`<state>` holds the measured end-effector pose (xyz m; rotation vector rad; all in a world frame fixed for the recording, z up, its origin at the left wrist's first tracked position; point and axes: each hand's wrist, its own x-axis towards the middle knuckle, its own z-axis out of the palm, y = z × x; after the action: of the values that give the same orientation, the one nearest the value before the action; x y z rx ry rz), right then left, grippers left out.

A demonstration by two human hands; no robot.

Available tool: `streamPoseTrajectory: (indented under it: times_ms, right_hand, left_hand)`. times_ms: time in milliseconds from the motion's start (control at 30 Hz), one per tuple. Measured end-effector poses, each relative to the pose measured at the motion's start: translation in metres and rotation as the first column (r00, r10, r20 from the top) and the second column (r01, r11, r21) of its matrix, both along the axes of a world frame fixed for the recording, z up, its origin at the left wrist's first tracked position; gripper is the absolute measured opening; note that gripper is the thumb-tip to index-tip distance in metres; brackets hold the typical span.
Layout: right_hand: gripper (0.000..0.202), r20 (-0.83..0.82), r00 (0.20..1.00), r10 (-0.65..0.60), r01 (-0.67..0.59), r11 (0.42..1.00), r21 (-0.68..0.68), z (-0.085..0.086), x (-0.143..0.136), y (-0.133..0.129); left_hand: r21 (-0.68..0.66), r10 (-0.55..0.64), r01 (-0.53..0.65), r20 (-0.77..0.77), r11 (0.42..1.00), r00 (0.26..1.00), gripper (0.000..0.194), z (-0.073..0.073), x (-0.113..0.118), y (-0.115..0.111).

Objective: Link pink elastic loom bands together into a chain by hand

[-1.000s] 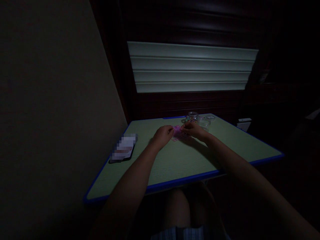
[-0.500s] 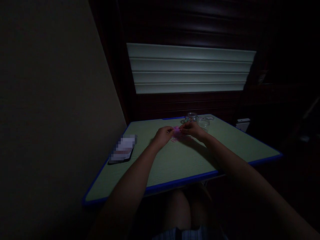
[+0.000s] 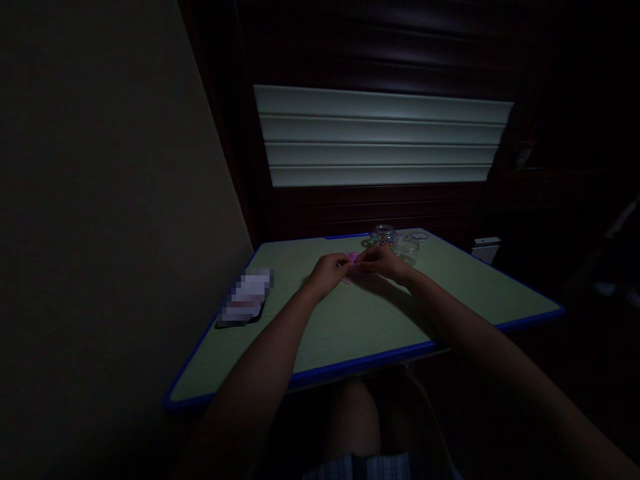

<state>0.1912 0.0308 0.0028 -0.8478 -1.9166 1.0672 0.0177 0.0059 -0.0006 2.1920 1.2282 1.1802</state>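
— How far along?
— Green, blue-edged table (image 3: 360, 333). Over its middle, left hand (image 3: 327, 273) and right hand (image 3: 383, 262) meet, fingertips pinching a crinkly pink piece (image 3: 353, 257). Handling looks under way; fingers hide what is done or left on it.
— Beyond the hands?
— Clear round tub (image 3: 407, 252) near the right hand. Just behind, glass jar (image 3: 384, 233) holding multicoloured bits, seemingly uncapped.
— Any writing?
— Nearer, by the table's left side: flat item (image 3: 246, 298), blurred over, unreadable. Farthest: clear lid (image 3: 419, 236), pale patch, possibly a label, too small to read.
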Motion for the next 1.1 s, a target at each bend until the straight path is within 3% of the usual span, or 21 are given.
streamPoseTrajectory:
  times_ms: [267, 433, 567, 700, 1100]
  right_hand:
    - [0.022, -0.013, 1.000, -0.015, 0.015, 1.000, -0.004, 0.0001, -0.0009, 0.0006]
    - [0.023, -0.086, 0.990, -0.108, 0.106, 0.994, -0.029, 0.0026, -0.0015, 0.0009]
    - [0.027, -0.050, 0.986, -0.161, 0.164, 0.983, 0.080, 0.0067, -0.0016, -0.0015]
    - [0.027, 0.040, 0.994, -0.103, 0.094, 0.978, 0.187, 0.0050, -0.0023, -0.0018]
    - [0.023, 0.179, 0.967, -0.182, 0.123, 0.947, 0.297, -0.0009, -0.0041, 0.0017]
  left_hand:
    - [0.016, -0.024, 0.023, 0.036, 1.000, 0.999, 0.022, -0.0009, 0.0007, -0.0013]
    - [-0.029, 0.038, -0.036, 0.085, 0.999, 0.996, 0.019, -0.0002, -0.0006, 0.0011]
    - [-0.083, 0.101, -0.089, 0.151, 0.993, 0.983, 0.018, 0.0013, -0.0003, 0.0018]
    - [-0.107, 0.115, -0.096, 0.186, 0.990, 0.976, 0.019, 0.0025, 0.0001, 0.0027]
    - [-0.148, 0.101, -0.068, 0.227, 0.987, 0.969, 0.019, 0.0041, 0.0017, 0.0009]
